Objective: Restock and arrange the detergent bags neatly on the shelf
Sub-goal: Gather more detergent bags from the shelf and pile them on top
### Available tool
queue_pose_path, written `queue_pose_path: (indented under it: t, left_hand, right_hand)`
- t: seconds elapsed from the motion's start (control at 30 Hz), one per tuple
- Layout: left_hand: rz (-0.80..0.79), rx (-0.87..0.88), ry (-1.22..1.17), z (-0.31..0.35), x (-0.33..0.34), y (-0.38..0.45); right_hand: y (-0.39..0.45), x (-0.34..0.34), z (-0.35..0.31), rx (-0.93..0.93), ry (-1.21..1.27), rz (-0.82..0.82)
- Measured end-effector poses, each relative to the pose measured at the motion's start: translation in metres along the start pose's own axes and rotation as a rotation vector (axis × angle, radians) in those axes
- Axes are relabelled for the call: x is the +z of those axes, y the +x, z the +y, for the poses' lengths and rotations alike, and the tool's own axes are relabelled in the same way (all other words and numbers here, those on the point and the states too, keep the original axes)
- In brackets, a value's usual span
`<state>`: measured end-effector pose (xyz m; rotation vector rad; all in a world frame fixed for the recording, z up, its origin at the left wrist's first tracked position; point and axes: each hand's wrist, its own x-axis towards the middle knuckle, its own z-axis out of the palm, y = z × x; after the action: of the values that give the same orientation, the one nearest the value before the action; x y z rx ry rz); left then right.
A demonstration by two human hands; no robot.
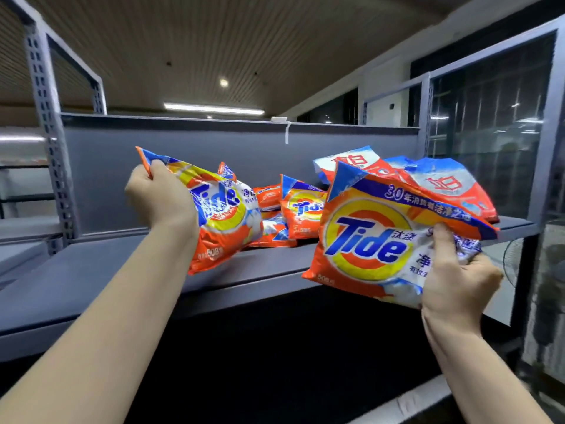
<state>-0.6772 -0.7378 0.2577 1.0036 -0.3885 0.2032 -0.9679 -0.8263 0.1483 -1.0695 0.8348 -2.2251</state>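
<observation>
The left hand (159,200) grips one soft orange plastic detergent bag (223,221) by its top corner, at middle left of the frame. The right hand (455,280) pinches a second orange detergent bag (367,240) by its side, lower right. Both hang over the grey metal shelf (91,270). Stand each up straight beside the messy pile of bags (293,206) in the middle, labels facing out

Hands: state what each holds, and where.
Left hand grips a Tide bag by its top corner; right hand grips another Tide bag by its right edge.
</observation>
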Motion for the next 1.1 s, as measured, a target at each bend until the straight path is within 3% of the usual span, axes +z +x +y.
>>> queue_pose_path:
  t: [0.13, 0.3, 0.4, 0.47, 0.53, 0.7, 0.77, 0.87, 0.93, 1.03, 1.1]
  left_hand:
    - [-0.005, -0.055, 0.04, -0.019, 0.042, 0.015]
    - [0.042, -0.009, 0.183, -0.057, 0.088, 0.045]
    - [-0.212, -0.091, 0.594, -0.108, 0.102, 0.059]
    - [-0.392, 0.018, 0.88, -0.129, 0.109, 0.062]
    - [-0.508, 0.203, 1.016, -0.134, 0.112, 0.063]
    - [-0.686, 0.56, 1.058, -0.141, 0.112, 0.067]
    - [-0.696, 0.683, 1.039, -0.143, 0.112, 0.068]
    - [-0.609, 0.788, 1.073, -0.149, 0.116, 0.074]
    - [-0.561, 0.847, 1.111, -0.155, 0.119, 0.077]
    - [-0.571, 0.837, 1.203, -0.159, 0.124, 0.077]
    - [-0.636, 0.775, 1.237, -0.16, 0.128, 0.078]
  right_hand:
    - [0.015, 0.024, 0.011, -0.071, -0.028, -0.034]
    - [0.053, 0.061, 0.033, 0.005, -0.067, -0.04]
    - [0.069, 0.087, 0.041, 0.021, -0.114, -0.04]
    - [0.079, 0.106, 0.047, 0.04, -0.141, -0.042]
    - [0.087, 0.127, 0.049, 0.053, -0.121, -0.052]
    - [0.111, 0.206, 0.044, 0.045, -0.128, -0.029]
    - [0.121, 0.246, 0.056, 0.086, -0.227, -0.149]
    - [0.115, 0.281, 0.092, 0.114, -0.711, -0.413]
    - [0.108, 0.283, 0.105, 0.006, -0.913, -0.435]
    - [0.107, 0.278, 0.106, -0.273, -0.96, -0.376]
    - [0.105, 0.273, 0.109, -0.345, -0.941, -0.46]
